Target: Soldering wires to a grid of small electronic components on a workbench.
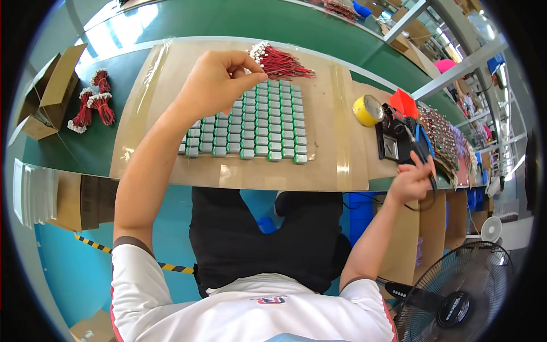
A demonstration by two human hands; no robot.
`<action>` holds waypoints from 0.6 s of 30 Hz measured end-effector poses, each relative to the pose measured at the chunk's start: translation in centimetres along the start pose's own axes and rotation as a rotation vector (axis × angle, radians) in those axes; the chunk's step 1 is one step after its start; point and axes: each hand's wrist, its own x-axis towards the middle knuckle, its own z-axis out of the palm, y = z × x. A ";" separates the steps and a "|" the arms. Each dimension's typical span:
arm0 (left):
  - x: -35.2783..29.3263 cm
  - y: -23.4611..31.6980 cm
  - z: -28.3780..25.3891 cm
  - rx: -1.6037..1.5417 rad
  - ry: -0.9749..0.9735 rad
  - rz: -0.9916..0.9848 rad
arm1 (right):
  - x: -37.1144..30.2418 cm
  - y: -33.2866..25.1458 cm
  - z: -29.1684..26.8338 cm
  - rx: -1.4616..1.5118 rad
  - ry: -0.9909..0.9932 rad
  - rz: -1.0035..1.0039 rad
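My left hand is raised over the cardboard-covered bench, its thumb and forefinger pinched together. Whatever is between those fingertips, if anything, is too small to make out. Just beyond it lies a loose pile of red wires with white connectors at one end. Beneath and beside the hand stand rows of small grey blocks with green edges. At the bench's right side, my right hand is closed on the dark handle of what looks like a soldering iron. A black cord hangs in a loop beside that hand.
A black holder, a yellow tape roll and a red tray are at the right. Tied red wire bundles and an open carton lie left. A black fan stands lower right.
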 end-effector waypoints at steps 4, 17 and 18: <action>-0.7 0.0 -0.2 0.085 0.047 0.001 | 1.6 -2.7 -0.2 0.352 0.048 0.107; -2.2 -4.4 -0.8 0.216 -0.146 0.155 | -1.2 -7.5 11.5 0.895 -1.307 -0.306; -2.3 -4.4 -0.8 0.221 -0.140 0.146 | -1.9 -6.9 11.9 0.910 -1.309 -0.323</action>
